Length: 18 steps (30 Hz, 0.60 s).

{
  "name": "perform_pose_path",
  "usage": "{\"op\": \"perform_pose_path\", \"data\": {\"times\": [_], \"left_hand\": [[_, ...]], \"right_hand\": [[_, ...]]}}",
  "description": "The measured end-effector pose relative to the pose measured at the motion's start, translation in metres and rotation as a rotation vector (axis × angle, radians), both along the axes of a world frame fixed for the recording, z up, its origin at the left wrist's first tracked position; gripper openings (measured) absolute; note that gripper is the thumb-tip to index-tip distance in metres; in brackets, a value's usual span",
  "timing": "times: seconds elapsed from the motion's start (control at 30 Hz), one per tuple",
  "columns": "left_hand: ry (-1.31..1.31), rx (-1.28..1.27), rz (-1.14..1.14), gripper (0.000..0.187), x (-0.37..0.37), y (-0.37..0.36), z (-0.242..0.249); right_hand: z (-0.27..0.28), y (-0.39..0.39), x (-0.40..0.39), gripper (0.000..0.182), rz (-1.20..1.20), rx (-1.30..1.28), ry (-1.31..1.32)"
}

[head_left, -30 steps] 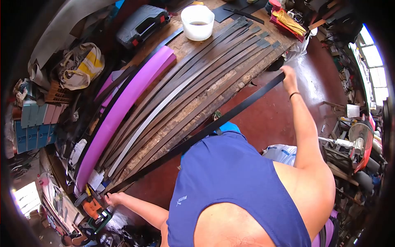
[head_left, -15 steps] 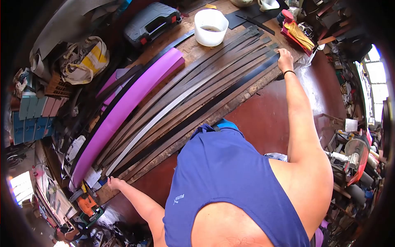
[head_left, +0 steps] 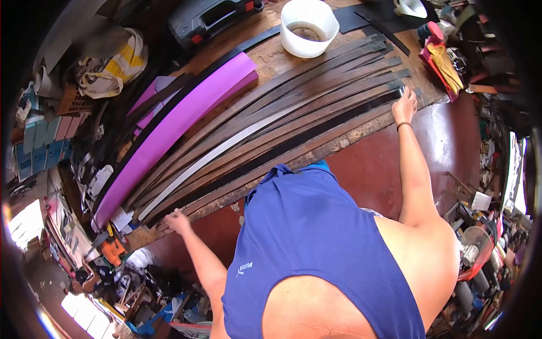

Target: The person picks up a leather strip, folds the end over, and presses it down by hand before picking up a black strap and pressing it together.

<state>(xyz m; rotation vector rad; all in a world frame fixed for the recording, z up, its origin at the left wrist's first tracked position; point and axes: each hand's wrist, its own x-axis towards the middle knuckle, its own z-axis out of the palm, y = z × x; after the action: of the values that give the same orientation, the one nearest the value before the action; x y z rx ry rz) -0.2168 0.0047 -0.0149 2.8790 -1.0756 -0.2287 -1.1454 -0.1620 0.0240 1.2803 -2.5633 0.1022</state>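
Note:
Long dark strips (head_left: 316,90) lie side by side along the workbench, with one pale grey strip (head_left: 226,138) among them. Near the front edge runs a smooth black strip (head_left: 293,144). At its right end my right hand (head_left: 404,107) has its fingers closed on the tip, where a small bright spot shows. My left hand (head_left: 177,221) is by the left ends of the strips at the bench edge, fingers stretched out and apart. Whether those fingers touch a strip is hard to see.
Behind the strips lie a curved purple sheet (head_left: 180,135) and a white tub (head_left: 309,28). A dark tool case (head_left: 212,22) sits at the back. Yellow and red items (head_left: 443,65) lie at the bench's right end. An orange clamp (head_left: 113,251) is at the lower left.
The view has shifted, so the bench appears higher. My left hand has gone from closed fingers at the strip end to spread fingers. My right hand remains at the black strip's right end.

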Motion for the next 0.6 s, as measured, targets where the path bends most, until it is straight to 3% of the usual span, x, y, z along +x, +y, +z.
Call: {"op": "perform_pose_path", "data": {"times": [0.03,0.07,0.2,0.3,0.6], "left_hand": [[0.098,0.02,0.081,0.079,-0.055,-0.007,0.028],[0.077,0.129,0.118,0.079,-0.073,-0.003,0.025],[0.015,0.099,0.127,0.076,-0.086,0.017,0.012],[-0.007,0.135,0.11,0.077,-0.084,0.018,0.019],[-0.099,0.088,0.039,0.078,-0.081,0.018,0.029]], "right_hand": [[-0.007,0.009,0.007,0.051,0.187,-0.075,-0.056],[-0.013,0.017,0.015,0.049,0.375,-0.152,-0.112],[-0.004,0.061,0.125,0.047,0.796,-0.06,-0.462],[-0.002,0.09,0.16,0.046,0.804,0.051,-0.459],[-0.01,0.096,0.167,0.036,0.793,0.088,-0.423]]}}
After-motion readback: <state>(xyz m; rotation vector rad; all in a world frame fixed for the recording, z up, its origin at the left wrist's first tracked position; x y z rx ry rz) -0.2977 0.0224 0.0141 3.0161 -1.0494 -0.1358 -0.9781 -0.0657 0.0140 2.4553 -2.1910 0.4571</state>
